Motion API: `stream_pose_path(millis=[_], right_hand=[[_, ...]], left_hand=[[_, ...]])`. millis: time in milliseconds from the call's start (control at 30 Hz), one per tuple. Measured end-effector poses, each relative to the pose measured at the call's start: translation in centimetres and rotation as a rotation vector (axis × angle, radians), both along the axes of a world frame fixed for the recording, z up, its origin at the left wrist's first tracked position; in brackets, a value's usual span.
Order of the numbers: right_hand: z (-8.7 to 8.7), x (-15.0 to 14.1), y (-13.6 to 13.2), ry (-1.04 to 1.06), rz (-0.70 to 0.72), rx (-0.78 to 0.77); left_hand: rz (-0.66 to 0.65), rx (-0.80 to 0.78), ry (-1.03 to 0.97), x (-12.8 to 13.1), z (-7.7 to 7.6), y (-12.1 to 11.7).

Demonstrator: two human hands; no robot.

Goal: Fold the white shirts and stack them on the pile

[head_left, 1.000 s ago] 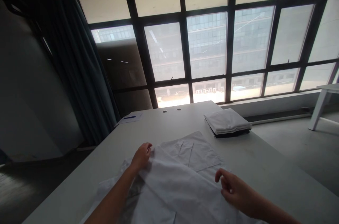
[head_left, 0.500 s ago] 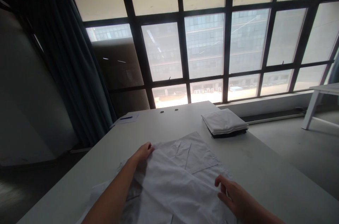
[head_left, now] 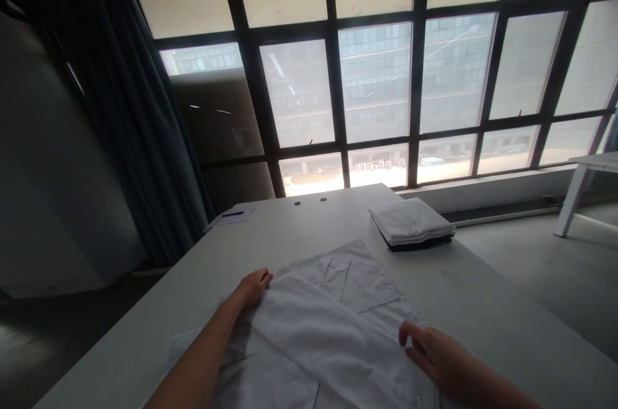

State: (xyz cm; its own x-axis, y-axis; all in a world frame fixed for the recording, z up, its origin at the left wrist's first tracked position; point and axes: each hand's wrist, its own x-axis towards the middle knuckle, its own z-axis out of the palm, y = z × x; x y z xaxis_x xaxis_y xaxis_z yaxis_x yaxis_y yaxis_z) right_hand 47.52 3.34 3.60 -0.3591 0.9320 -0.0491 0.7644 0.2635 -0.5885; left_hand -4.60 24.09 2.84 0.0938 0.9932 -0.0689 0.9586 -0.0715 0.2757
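Observation:
A white shirt [head_left: 333,325] lies spread on the grey table [head_left: 483,306] in front of me, partly folded, its collar end toward the window. My left hand [head_left: 252,286] rests on the shirt's left edge near the collar, fingers curled onto the cloth. At the shirt's right edge lies my right hand [head_left: 427,348], its fingers bent and pressing on the fabric. Whether either hand pinches the cloth is unclear.
A stack of folded white and dark clothes [head_left: 411,223] sits at the table's far right. A sheet of paper with a blue pen [head_left: 232,214] lies at the far left corner. Large windows stand behind; a white table leg [head_left: 572,199] is at right.
My left hand has slid slightly back and down along the shirt's left edge, flattening the fold. My right hand has stayed near the right edge, shifting a little outward.

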Motion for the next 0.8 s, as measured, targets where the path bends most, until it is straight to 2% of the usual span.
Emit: stream_pose_path(millis=[300, 533, 667, 800], right_hand=[[0.2, -0.4, -0.6, -0.050, 0.025, 0.027], [0.1, -0.4, -0.2, -0.056, 0.007, 0.039], [0.0, -0.8, -0.2, -0.086, -0.006, 0.068], [0.0, -1.0, -0.2, -0.044, 0.000, 0.083]], left_hand=[[0.069, 0.008, 0.012, -5.4, 0.2, -0.9], [0.086, 0.073, -0.134, -9.9, 0.7, -3.9], [0.137, 0.097, -0.213, -11.4, 1.1, -5.8], [0.181, 0.116, -0.237, -12.1, 1.3, -6.4]])
